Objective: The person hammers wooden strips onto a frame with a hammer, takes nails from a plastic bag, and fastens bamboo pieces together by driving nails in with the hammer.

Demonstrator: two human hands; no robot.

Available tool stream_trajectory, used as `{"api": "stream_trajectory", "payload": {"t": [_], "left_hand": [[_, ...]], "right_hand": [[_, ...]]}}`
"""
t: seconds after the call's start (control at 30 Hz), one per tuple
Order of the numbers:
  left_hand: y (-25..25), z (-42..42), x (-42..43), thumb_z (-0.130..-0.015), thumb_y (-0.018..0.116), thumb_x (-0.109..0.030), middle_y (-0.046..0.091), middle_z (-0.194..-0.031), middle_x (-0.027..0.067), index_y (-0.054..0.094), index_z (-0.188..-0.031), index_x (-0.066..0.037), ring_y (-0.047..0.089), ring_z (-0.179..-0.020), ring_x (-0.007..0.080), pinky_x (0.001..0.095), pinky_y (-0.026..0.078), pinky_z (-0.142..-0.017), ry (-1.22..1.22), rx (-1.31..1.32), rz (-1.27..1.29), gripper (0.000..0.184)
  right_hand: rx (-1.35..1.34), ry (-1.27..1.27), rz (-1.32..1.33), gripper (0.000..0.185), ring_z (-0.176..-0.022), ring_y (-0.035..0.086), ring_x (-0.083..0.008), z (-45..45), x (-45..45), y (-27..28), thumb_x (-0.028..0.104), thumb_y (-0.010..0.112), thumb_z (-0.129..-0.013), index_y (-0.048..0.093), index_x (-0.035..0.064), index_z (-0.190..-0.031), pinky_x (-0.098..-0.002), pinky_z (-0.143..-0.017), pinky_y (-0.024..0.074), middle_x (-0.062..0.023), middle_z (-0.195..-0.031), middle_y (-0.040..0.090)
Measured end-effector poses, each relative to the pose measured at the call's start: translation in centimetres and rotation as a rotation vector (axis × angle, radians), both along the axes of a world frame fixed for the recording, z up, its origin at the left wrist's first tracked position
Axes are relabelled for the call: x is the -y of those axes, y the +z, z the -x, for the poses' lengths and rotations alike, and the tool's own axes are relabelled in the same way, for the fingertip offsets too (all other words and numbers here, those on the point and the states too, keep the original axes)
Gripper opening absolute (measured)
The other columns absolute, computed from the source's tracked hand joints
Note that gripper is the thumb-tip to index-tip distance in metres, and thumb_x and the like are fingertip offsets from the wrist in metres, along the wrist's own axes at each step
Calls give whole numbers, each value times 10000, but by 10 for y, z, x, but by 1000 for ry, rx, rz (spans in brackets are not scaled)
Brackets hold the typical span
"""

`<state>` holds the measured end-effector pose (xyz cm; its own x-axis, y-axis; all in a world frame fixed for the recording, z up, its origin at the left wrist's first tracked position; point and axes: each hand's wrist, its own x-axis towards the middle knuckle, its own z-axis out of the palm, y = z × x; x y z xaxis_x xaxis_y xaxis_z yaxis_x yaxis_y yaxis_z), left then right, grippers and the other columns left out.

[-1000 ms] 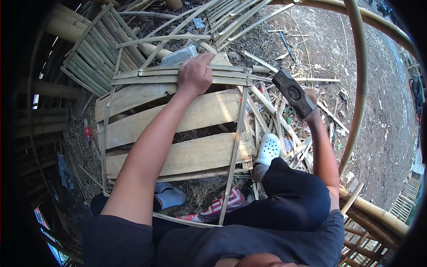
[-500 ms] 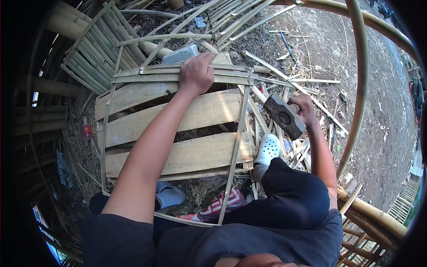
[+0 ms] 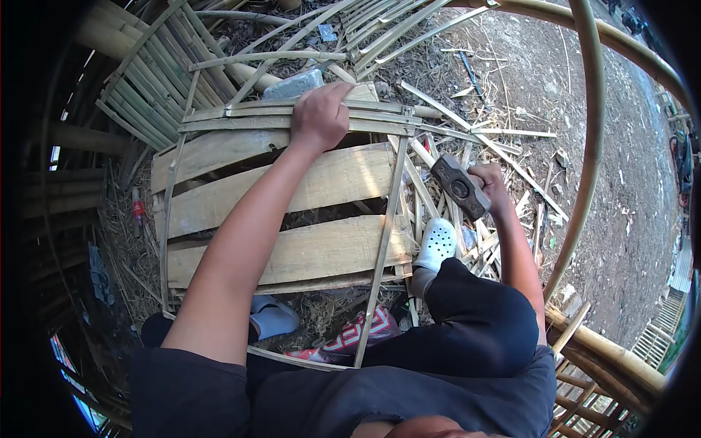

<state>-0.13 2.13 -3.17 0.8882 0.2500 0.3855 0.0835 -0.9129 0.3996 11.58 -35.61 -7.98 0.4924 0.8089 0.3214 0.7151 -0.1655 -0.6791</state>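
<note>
My left hand (image 3: 320, 117) is wrapped over the bamboo strips (image 3: 248, 123) along the far side of a bamboo frame, which lies over a low platform of wooden planks (image 3: 292, 188). Its fingertips are partly hidden on the far side of the strips. To the right of the frame, my right hand (image 3: 488, 184) is closed around the handle of a hammer. The heavy dark hammer head (image 3: 461, 187) is above the split bamboo pieces, near my white shoe (image 3: 438, 242). A grey block (image 3: 293, 84) sits just beyond the strips.
A slatted bamboo panel (image 3: 155, 87) leans at the upper left. Bamboo scraps (image 3: 504, 150) litter the ground on the right. A curved bamboo pole (image 3: 590, 146) rises beside my right arm. A red and white packet (image 3: 358, 337) lies near my legs.
The hammer in my right hand has come down and toward me from its raised position near the strips' right end. My left hand stays on the strips.
</note>
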Motion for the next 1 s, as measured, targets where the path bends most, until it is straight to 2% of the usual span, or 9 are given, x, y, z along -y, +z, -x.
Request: {"api": "stream_trajectory", "payload": {"t": [0.1, 0.23, 0.27, 0.37, 0.5, 0.73, 0.83, 0.9, 1.0], "left_hand": [[0, -1, -2, -859, 465, -163, 701, -1205, 102, 675, -1216, -92, 653, -1116, 283, 436, 462, -1015, -6, 12, -9, 420], [-2, 0, 1, -859, 462, -163, 701, -1205, 103, 681, -1206, -90, 653, -1119, 280, 433, 466, -1008, -4, 21, -7, 417], [-1, 0, 0, -861, 462, -165, 701, -1207, 103, 683, -1203, -90, 653, -1120, 278, 432, 467, -1008, -2, 15, -5, 414], [0, 1, -1, -863, 463, -168, 701, -1210, 104, 689, -1196, -90, 654, -1123, 276, 431, 470, -1009, 5, 4, -4, 410], [-3, -1, -2, -856, 468, -161, 705, -1202, 106, 690, -1195, -89, 659, -1114, 278, 433, 473, -1007, -6, 35, -6, 412], [-2, 0, 0, -859, 474, -159, 710, -1193, 103, 698, -1182, -95, 664, -1104, 278, 423, 481, -1001, 14, 42, -29, 399], [-2, 0, -2, -857, 473, -159, 710, -1193, 107, 702, -1179, -101, 665, -1097, 280, 423, 486, -989, -6, 17, -5, 399], [-2, -2, -2, -853, 469, -155, 710, -1190, 111, 701, -1180, -98, 665, -1092, 282, 427, 488, -978, -1, 39, 1, 406], [-3, -1, -1, -850, 467, -153, 710, -1189, 114, 700, -1182, -96, 665, -1088, 285, 430, 488, -971, -9, 54, -15, 410]], "right_hand": [[-278, -209, 350, 551, -462, 517, -247, 19, -28, 17, 497, 697, -886, 655, -28, -725, -392, -495, 397, -129, -535, 515], [-182, -176, 138, 693, -445, 369, -175, 23, -24, 14, 625, 626, -897, 518, -7, -634, -367, -466, 303, -42, -485, 349], [-187, -91, 88, 631, -439, 489, -206, 21, -18, 18, 583, 659, -897, 651, -21, -716, -381, -474, 378, -88, -481, 443], [-61, -8, 1, 648, -418, 475, -196, 18, -5, -1, 614, 612, -900, 621, 1, -688, -360, -466, 380, -57, -481, 425], [-351, -284, 296, 622, -477, 488, -142, 28, -22, -3, 530, 621, -941, 597, -30, -671, -363, -498, 393, -55, -494, 462], [-327, -108, -257, 640, -480, 467, -150, 20, -5, -13, 600, 537, -983, 650, 10, -764, -330, -487, 367, -25, -524, 480], [-311, -69, -147, 541, -488, 466, -168, 27, -11, 2, 548, 583, -963, 705, 30, -863, -349, -492, 383, -74, -550, 496], [-349, -273, 385, 603, -463, 436, -147, 25, -23, 4, 539, 651, -932, 665, -28, -727, -360, -472, 362, -50, -494, 465], [-360, -293, 306, 652, -487, 401, -119, 29, -24, 19, 571, 629, -937, 547, -6, -643, -354, -472, 312, -8, -499, 411]]}}
